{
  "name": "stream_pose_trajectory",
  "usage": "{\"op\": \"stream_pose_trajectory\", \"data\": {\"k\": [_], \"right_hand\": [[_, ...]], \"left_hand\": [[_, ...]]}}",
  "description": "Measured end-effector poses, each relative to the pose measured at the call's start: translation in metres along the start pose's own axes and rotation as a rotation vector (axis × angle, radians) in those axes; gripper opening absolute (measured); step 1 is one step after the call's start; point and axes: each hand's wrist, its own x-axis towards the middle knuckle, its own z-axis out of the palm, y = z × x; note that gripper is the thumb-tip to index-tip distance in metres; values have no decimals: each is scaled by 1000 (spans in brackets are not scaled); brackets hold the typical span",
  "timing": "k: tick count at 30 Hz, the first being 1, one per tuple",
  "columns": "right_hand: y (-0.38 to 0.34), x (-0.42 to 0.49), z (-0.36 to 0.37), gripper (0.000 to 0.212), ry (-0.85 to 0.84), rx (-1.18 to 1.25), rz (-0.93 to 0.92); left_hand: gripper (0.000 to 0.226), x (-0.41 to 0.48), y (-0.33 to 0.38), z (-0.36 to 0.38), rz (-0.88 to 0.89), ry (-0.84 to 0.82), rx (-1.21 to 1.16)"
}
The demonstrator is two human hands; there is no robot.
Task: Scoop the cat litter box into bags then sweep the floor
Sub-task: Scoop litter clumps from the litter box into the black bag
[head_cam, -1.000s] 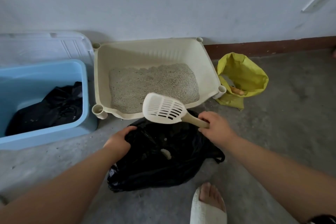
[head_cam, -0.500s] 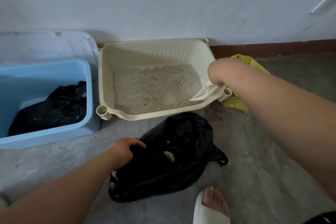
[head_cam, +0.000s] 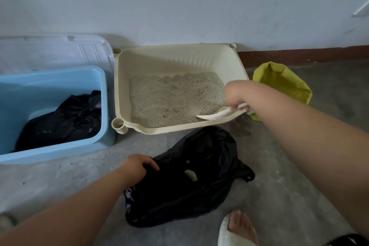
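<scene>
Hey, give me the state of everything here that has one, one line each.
litter box, uncovered, litter inside.
scoop, gripped by right hand, blade down at the litter.
black bag on floor, mouth held open by left hand.
blue bin, uncovered, holds second black bag.
yellow bag, open.

Dim, flat, bluish-grey light fills the frame; its source cannot be told. Faint soft shadows sit on the wall just behind the litter box. The black bag at lower centre loses nearly all detail. Wide-angle stretch bends the baseboard and swells the right forearm towards the right edge. The lower left corner is blurred.
</scene>
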Motion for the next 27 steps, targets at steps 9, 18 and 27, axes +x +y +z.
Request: {"op": "stream_pose_trajectory", "data": {"k": [9,18,27], "right_hand": [[-7,28,99,16,10,481,145],[-20,59,133,32,115,852,219],[1,28,168,20,251,1018,117]], "left_hand": [[36,-4,10,-11,32,146,-42],[45,-1,7,-14,30,158,9],[46,1,11,-6,45,168,-1]]}}
